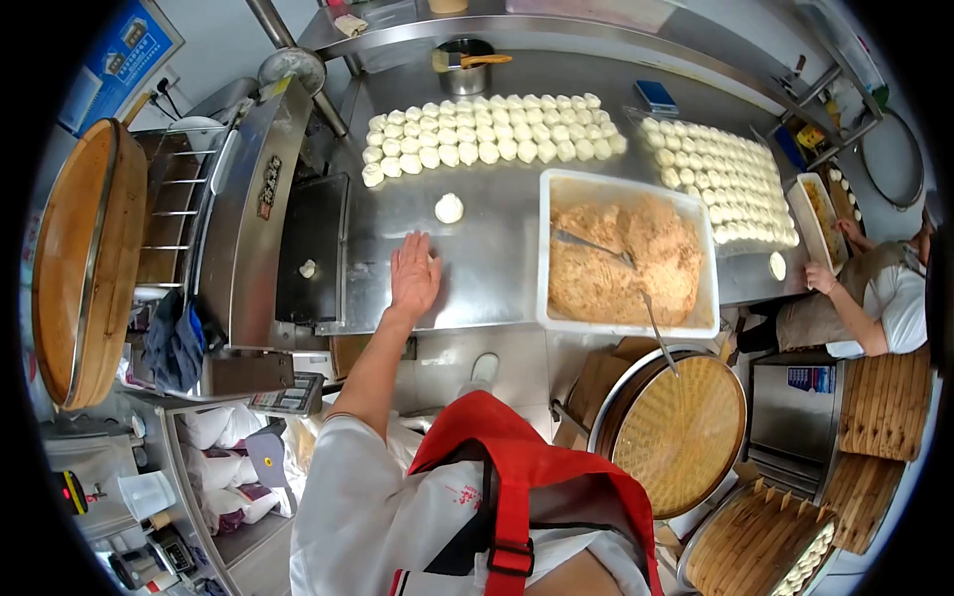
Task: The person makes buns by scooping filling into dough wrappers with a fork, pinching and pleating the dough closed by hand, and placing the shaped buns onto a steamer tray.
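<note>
Holds the left hand (415,278) out over the tabletop (487,283), open and flat with the palm down, fingers nearly straight, thumb slightly apart; has hold of nothing with it. Cannot tell from this angle about contact between palm and steel. Cannot tell the state of the right hand, out of view. Points the fingers toward a lone dough bun (449,209), set on bare steel just beyond the fingertips. Farther back, shows long rows of buns (507,129), with a metal pot (467,81) behind them and a wooden-handled brush (485,61) across its rim. To the right, shows a white tub (545,248) of orange-brown filling (661,233), with two metal utensils (594,246) resting in it, one leaning over the near edge. Past the tub, shows a second block of buns (720,179), near a small blue device (656,96). To the left, shows a steel machine (237,258) and a small white lump (308,269) on a dark plate (310,223). At far right, shows a co-worker's hand (821,278) beside a narrow tray (801,211).
</note>
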Motion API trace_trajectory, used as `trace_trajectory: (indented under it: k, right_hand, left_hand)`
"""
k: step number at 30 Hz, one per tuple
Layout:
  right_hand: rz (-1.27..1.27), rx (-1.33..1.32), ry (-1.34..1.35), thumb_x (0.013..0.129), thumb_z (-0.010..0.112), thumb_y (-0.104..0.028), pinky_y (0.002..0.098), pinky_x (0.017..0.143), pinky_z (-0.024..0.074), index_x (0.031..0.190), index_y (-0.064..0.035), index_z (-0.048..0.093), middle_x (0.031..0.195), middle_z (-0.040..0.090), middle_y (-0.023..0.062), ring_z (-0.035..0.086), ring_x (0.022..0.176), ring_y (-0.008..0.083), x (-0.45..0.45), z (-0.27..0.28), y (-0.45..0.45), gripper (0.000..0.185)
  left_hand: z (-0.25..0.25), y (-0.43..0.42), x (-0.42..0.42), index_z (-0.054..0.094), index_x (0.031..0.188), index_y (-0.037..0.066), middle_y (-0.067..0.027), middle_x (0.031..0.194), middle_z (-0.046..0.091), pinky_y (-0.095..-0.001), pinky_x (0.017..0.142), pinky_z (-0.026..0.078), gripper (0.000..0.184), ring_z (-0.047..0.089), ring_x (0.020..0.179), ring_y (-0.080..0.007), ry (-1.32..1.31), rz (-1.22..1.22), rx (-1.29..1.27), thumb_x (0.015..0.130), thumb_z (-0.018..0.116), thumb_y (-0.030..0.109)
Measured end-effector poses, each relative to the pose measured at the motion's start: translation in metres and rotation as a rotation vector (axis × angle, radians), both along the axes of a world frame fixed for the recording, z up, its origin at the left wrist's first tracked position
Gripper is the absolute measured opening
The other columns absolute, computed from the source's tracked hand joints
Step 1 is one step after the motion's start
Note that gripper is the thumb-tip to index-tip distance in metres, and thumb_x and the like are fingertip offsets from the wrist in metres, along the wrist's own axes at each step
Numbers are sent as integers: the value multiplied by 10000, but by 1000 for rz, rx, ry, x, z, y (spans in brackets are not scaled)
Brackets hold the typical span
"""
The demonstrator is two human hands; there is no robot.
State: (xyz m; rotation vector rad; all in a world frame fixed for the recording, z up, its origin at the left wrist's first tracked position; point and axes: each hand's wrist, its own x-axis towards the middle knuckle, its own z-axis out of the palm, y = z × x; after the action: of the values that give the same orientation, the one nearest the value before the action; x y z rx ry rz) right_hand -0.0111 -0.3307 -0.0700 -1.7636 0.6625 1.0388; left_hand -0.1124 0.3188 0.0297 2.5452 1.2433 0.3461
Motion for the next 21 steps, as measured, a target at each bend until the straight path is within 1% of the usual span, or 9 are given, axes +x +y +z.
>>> trace_trajectory:
  k: [3,6,9,10,12,15,17,18,21]
  right_hand:
    - [162,3,-31,954,528,-448,281,684,502,1228,-3,531,865,656,109,614,724,172,15,30,46,523]
    - [347,21,-69,957,535,-425,282,699,503,1234,0,528,871,657,109,616,741,172,28,63,92,507]
    - [531,76,-116,961,542,-402,282,714,504,1240,4,524,877,658,109,619,757,172,38,93,139,493]
    - [581,101,-138,962,545,-395,282,720,504,1242,5,523,879,658,109,620,762,172,41,101,155,488]
    - [610,169,-147,965,550,-379,282,730,505,1246,7,521,883,659,109,622,773,172,44,116,187,479]
    - [492,273,-56,975,547,-218,270,806,487,1270,13,519,960,661,103,614,894,152,45,147,245,375]
    - [580,320,-32,975,540,-206,268,824,481,1274,6,523,995,654,97,605,930,147,47,173,277,367]
    - [627,339,-24,975,536,-200,268,833,478,1276,3,525,1013,650,93,601,948,145,51,184,291,363]
    - [602,368,29,972,551,-192,269,859,468,1286,-7,520,1006,643,80,595,951,144,49,206,320,366]
  left_hand:
    - [-16,16,8,326,1461,48,-145,1539,275,-481,1179,97,603,186,1451,-272,82,-65,-13,956,460,349]
    - [-17,17,7,318,1471,60,-142,1552,251,-498,1176,76,625,171,1457,-263,75,-112,26,954,455,383]
    - [-6,24,6,326,1464,58,-150,1552,243,-526,1161,99,612,187,1451,-284,69,-115,14,957,448,377]
    - [-9,23,8,330,1464,62,-151,1554,236,-535,1157,88,615,182,1452,-292,71,-112,-1,956,447,386]
    - [-10,24,6,331,1465,66,-151,1557,229,-534,1157,82,615,177,1453,-294,53,-110,-15,956,446,390]
    - [-13,30,-1,339,1464,79,-156,1561,212,-509,1162,77,611,166,1455,-299,28,-127,-129,954,445,398]
    - [0,34,-10,369,1448,79,-161,1555,221,-501,1158,94,588,182,1447,-305,-5,-155,-216,953,450,385]
    - [3,36,-13,454,1376,77,-178,1441,383,-462,1104,255,523,348,1342,-329,-34,-164,-95,915,541,309]
    - [13,52,-24,552,1235,82,-169,1184,552,-423,954,411,427,510,1117,-338,-69,-105,-265,841,645,218]
